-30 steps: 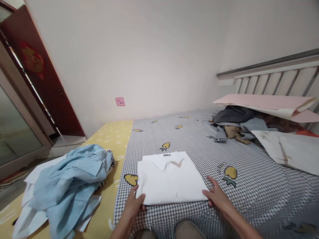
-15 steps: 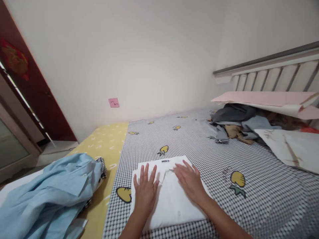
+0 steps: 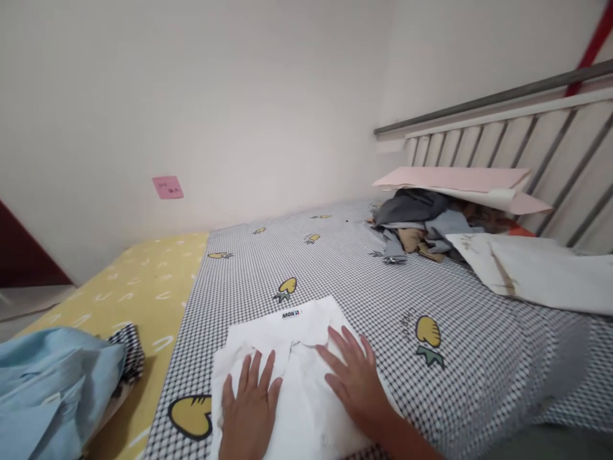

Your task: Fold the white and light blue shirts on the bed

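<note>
A folded white shirt lies on the checked bedsheet in front of me, its collar side pointing away. A white card with dark "MOK" lettering sticks out beyond the shirt's far edge. My left hand rests flat on the left part of the shirt, fingers spread. On the right part lies my right hand, also spread, its fingertips near the collar. Neither hand grips anything. The near edge of the shirt is partly cut off by the bottom of the view.
A light blue garment is heaped at the left on the yellow sheet. At the back right, crumpled grey and brown clothes lie under pink sheets. A stained white sheet lies before the slatted bed rail.
My view has swung to the right, so the bed and clothes appear further left. Both hands have slid toward me over the shirt, staying flat.
</note>
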### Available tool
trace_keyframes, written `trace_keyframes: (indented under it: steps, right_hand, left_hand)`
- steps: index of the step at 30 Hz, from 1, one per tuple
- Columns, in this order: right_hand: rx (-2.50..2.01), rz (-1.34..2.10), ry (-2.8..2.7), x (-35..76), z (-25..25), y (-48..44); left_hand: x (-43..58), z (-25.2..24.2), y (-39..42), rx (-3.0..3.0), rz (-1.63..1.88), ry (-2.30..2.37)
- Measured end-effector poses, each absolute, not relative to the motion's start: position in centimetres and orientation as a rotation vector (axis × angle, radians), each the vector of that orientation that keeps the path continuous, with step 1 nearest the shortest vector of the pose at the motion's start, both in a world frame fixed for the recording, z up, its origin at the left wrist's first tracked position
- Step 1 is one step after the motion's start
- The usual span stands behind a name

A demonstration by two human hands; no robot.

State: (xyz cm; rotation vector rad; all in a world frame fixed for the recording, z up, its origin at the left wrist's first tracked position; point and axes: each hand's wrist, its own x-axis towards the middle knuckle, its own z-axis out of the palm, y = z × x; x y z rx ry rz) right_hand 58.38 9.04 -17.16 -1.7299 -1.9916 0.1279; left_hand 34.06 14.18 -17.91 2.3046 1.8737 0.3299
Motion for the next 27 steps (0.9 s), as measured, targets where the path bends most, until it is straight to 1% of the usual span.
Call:
trace_keyframes:
  steps: [3, 6, 9, 11, 13, 15, 17, 19, 21, 23, 27]
  right_hand:
    - [-1.713, 0.234, -2.142, 58.3, -17.1, 9.3]
    - [-1.687, 0.328, -2.110, 58.1, -17.1, 9.4]
    - [-1.629, 0.297, -1.871, 58.1, -17.4, 8.9]
    - [-1.610, 0.344, -1.655, 58.3, -17.2, 8.6]
    - [-1.594, 0.432, -1.461, 58.7, -16.2, 8.8]
    - [-1.576, 0.437, -1.367, 58.9, -14.7, 9.7]
    - [-1.615, 0.318, -1.435, 58.6, -13.5, 11.5]
    - [-1.766, 0.192, -1.603, 57.8, -13.3, 13.7]
    - [-1.970, 0.159, -1.812, 56.8, -14.5, 15.8]
    - [-2.114, 0.201, -1.977, 55.8, -16.4, 17.3]
    - [-2.183, 0.209, -2.063, 55.2, -18.9, 18.3]
  left_hand:
    - [34.2, -17.8, 14.2, 2.364, 0.204, 1.947]
    - [34.3, -17.7, 14.1, 2.391, 0.151, 2.004]
    - [34.4, -17.7, 13.9, 2.417, 0.145, 2.019]
    - [34.4, -17.7, 13.8, 2.434, 0.171, 2.014]
    - [34.5, -17.8, 13.7, 2.439, 0.201, 2.011]
    - [34.6, -17.7, 13.6, 2.430, 0.220, 2.012]
    - [34.7, -17.7, 13.5, 2.419, 0.252, 2.014]
    - [34.7, -17.8, 13.4, 2.420, 0.298, 2.011]
    - [34.7, -17.9, 13.2, 2.429, 0.346, 2.005]
    - [34.7, -18.1, 13.2, 2.429, 0.381, 2.001]
    - [34.8, -18.2, 13.1, 2.361, 0.443, 1.980]
